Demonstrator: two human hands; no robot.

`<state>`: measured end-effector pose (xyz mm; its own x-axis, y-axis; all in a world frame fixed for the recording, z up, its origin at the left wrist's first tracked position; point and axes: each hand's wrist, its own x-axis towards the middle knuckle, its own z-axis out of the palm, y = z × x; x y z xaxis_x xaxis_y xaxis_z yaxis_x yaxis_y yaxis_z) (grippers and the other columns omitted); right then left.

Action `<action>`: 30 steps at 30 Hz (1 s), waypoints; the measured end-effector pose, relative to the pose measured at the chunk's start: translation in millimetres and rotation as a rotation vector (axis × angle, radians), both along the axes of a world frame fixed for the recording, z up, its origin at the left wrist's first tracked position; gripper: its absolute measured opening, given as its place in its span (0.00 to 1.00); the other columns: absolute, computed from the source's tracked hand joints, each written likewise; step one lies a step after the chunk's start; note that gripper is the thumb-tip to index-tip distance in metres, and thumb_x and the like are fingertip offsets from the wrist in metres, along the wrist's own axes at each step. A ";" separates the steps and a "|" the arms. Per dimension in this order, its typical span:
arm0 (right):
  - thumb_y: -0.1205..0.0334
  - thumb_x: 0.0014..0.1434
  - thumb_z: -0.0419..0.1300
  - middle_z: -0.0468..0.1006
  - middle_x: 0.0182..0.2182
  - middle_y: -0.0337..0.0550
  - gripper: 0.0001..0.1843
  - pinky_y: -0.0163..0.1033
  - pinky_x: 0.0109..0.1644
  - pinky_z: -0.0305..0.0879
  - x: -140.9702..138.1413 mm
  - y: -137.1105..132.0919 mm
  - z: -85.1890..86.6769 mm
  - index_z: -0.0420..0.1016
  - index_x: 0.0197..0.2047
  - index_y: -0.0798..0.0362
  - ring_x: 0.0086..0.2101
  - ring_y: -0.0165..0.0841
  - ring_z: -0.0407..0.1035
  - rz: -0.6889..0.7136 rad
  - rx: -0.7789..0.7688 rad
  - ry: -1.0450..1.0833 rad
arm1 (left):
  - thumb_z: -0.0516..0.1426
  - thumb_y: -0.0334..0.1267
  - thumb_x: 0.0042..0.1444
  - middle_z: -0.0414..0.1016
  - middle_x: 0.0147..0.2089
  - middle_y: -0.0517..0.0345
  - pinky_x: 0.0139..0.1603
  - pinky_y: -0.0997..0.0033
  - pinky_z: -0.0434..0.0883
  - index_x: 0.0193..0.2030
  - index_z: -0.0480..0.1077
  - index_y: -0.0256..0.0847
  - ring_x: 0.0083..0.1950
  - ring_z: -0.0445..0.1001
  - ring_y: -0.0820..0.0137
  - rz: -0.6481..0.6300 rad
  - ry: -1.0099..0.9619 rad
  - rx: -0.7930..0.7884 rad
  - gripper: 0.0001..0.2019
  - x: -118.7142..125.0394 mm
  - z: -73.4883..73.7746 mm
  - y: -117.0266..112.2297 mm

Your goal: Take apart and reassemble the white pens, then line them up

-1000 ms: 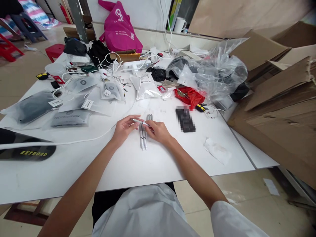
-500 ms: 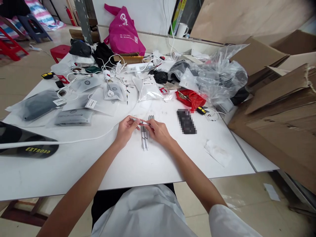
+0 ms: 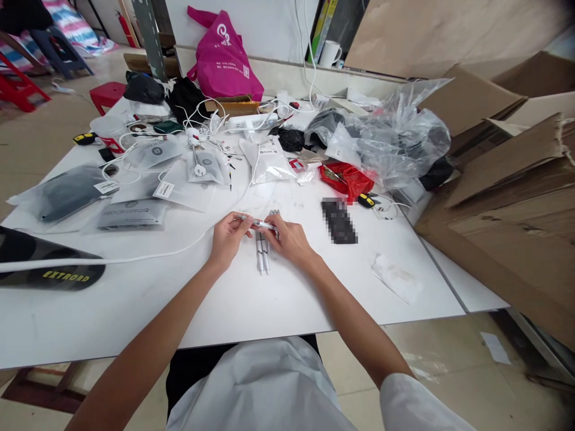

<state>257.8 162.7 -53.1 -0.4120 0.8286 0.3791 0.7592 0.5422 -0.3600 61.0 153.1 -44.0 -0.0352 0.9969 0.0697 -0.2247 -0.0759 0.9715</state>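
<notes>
A slim silver-and-white pen [image 3: 257, 223] is held crosswise just above the table, one end in each hand. My left hand [image 3: 227, 236] pinches its left end between thumb and fingers. The fingers of my right hand [image 3: 290, 237] are closed on its right end. Below the held pen, more silver pens [image 3: 263, 258] lie side by side on the white table [image 3: 269, 305], pointing toward me. My right hand partly hides them, and their far ends show beyond its fingers.
Packets in frosted bags [image 3: 132, 212] and a black EXTRORD-marked piece [image 3: 49, 263] lie left, with a white cable [image 3: 148, 258] crossing. A white package [image 3: 268, 160], a red bag [image 3: 345, 179] and clear plastic [image 3: 390, 129] lie beyond. A pixelated dark item [image 3: 339, 221] is right, near cardboard boxes [image 3: 507, 227].
The held pen has turned slightly in my fingers, with more of its white barrel showing near my right hand. Both hands stay in nearly the same place; the pens below have not moved.
</notes>
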 end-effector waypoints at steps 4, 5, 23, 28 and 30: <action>0.49 0.82 0.43 0.83 0.38 0.45 0.23 0.37 0.35 0.55 -0.3 -1.2 8.6 0.75 0.50 0.51 0.33 0.33 0.73 0.043 -0.001 0.001 | 0.71 0.51 0.59 0.86 0.42 0.48 0.36 0.68 0.75 0.39 0.75 0.39 0.40 0.83 0.64 0.005 0.006 0.011 0.17 0.4 -1.4 0.5; 0.49 0.82 0.42 0.82 0.38 0.46 0.24 0.37 0.36 0.56 0.1 -0.8 9.5 0.75 0.48 0.52 0.34 0.33 0.73 0.052 0.015 0.003 | 0.71 0.51 0.59 0.86 0.42 0.47 0.36 0.68 0.75 0.39 0.75 0.39 0.40 0.83 0.65 0.003 0.003 0.012 0.17 0.5 -1.5 0.5; 0.49 0.81 0.46 0.84 0.39 0.44 0.21 0.38 0.35 0.58 9.8 4.3 4.2 0.76 0.54 0.49 0.33 0.34 0.75 0.031 -0.031 0.052 | 0.69 0.53 0.61 0.86 0.47 0.45 0.36 0.70 0.75 0.43 0.73 0.41 0.40 0.82 0.66 0.054 -0.049 0.005 0.18 -8.5 -0.9 4.5; 0.51 0.81 0.46 0.83 0.46 0.47 0.22 0.38 0.37 0.62 14.6 6.8 7.0 0.74 0.65 0.47 0.37 0.35 0.76 0.048 0.001 0.026 | 0.68 0.56 0.61 0.86 0.46 0.47 0.39 0.69 0.76 0.45 0.71 0.43 0.42 0.84 0.65 0.039 -0.072 -0.007 0.20 -14.6 -2.6 9.0; 0.51 0.81 0.46 0.82 0.44 0.46 0.22 0.38 0.36 0.61 14.9 6.6 7.6 0.74 0.66 0.47 0.36 0.34 0.74 0.054 0.008 0.016 | 0.68 0.57 0.61 0.86 0.45 0.47 0.39 0.68 0.76 0.45 0.69 0.43 0.42 0.84 0.64 0.023 -0.075 -0.008 0.21 -12.9 -2.1 8.4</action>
